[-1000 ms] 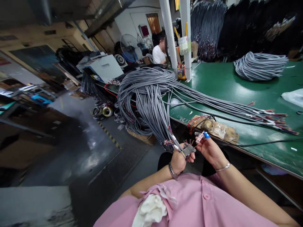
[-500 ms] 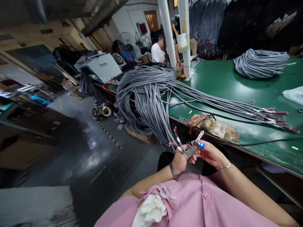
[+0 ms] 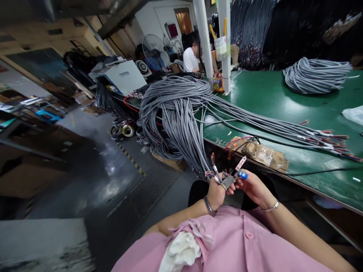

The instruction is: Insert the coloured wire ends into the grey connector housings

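My left hand (image 3: 216, 193) is closed around a grey cable end with a dark-grey piece (image 3: 227, 182) on it. Thin coloured wires (image 3: 228, 172) fan out above that piece. Two more grey cable ends with coloured wires (image 3: 213, 158) and white wraps stick up beside my left hand. Close on the right, my right hand (image 3: 253, 189) has its fingers pinched by the wires. At its fingertips is a small tool with a blue part (image 3: 243, 175) and a pale pink strip (image 3: 241, 163) pointing up. Its exact kind is too small to make out.
A thick bundle of grey cables (image 3: 181, 113) hangs over the edge of the green table (image 3: 263, 102). A worn wooden block (image 3: 263, 155) lies at the near edge. Another cable coil (image 3: 316, 75) rests farther back. A person in white (image 3: 190, 60) sits beyond white posts (image 3: 203, 37).
The view has shifted slightly. Around the dark-grey piece, the coloured wires now stand more spread out and visible. Both hands stay in nearly the same place.
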`<action>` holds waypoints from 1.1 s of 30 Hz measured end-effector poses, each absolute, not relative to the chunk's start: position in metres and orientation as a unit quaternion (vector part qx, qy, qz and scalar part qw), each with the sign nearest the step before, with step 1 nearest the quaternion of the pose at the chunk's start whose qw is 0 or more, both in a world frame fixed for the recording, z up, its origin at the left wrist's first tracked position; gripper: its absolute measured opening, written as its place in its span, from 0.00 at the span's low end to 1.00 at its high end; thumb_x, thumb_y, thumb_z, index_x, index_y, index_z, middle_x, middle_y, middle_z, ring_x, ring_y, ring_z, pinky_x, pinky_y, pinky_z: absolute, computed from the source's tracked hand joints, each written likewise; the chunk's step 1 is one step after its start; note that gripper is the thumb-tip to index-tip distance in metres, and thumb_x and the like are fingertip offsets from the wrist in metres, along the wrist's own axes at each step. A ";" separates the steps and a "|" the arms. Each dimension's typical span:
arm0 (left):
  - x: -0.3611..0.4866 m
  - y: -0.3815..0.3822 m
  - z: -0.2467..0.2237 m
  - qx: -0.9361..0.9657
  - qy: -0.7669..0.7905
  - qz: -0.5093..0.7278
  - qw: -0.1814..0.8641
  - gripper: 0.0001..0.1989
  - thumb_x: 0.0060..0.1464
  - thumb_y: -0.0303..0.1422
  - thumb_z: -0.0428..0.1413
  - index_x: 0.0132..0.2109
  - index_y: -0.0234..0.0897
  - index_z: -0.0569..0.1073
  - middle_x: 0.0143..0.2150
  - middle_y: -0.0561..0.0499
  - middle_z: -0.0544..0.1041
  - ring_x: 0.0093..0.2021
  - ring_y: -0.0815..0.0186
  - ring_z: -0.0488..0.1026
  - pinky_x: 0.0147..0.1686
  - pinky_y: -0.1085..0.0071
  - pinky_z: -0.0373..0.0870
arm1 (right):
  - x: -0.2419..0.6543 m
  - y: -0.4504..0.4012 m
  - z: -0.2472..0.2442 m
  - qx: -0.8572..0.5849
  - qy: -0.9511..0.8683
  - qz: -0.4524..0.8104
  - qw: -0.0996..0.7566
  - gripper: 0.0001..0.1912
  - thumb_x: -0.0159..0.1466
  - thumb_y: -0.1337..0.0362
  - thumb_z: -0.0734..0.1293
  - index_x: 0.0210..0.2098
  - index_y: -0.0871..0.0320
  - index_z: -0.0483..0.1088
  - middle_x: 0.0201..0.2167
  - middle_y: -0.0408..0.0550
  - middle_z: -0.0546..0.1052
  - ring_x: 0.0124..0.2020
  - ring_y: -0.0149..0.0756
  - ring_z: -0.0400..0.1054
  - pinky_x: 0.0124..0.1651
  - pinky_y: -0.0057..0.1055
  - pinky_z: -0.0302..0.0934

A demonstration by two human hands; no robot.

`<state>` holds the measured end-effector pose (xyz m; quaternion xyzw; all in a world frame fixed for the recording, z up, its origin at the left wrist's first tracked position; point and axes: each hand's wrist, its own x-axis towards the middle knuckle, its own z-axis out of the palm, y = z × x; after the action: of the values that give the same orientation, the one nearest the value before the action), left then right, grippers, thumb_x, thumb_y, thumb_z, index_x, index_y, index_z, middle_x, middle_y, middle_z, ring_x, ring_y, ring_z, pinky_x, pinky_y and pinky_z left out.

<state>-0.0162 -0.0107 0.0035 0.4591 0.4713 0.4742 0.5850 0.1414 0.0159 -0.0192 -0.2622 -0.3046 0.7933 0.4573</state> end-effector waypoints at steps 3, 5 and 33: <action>-0.013 -0.009 0.008 0.454 0.469 0.479 0.587 0.20 0.54 0.46 0.55 0.28 0.31 0.69 0.22 0.49 0.72 0.18 0.72 0.67 0.18 0.78 0.60 | 0.147 0.026 -0.020 -0.272 -0.233 0.812 0.461 0.19 0.62 0.48 0.64 0.35 0.59 0.72 0.29 0.46 0.72 0.26 0.28 0.63 0.33 0.29 0.61; -0.011 -0.008 0.010 0.454 0.464 0.479 0.591 0.20 0.54 0.46 0.56 0.28 0.31 0.70 0.21 0.49 0.72 0.17 0.73 0.67 0.18 0.78 0.59 | 0.147 0.033 -0.016 -0.270 -0.244 0.813 0.454 0.20 0.61 0.47 0.65 0.37 0.59 0.72 0.32 0.47 0.72 0.27 0.29 0.63 0.32 0.28 0.60; -0.005 -0.003 0.001 0.444 0.455 0.462 0.619 0.18 0.54 0.44 0.57 0.29 0.31 0.69 0.21 0.50 0.72 0.16 0.74 0.66 0.16 0.78 0.59 | 0.129 0.043 -0.018 -0.280 -0.186 0.771 0.541 0.23 0.58 0.43 0.65 0.35 0.58 0.73 0.28 0.46 0.74 0.24 0.32 0.65 0.29 0.30 0.62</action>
<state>-0.0049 -0.0028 0.0006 0.4438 0.4549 0.4617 0.6189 0.1291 0.0430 -0.0178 -0.2798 -0.1857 0.7711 0.5410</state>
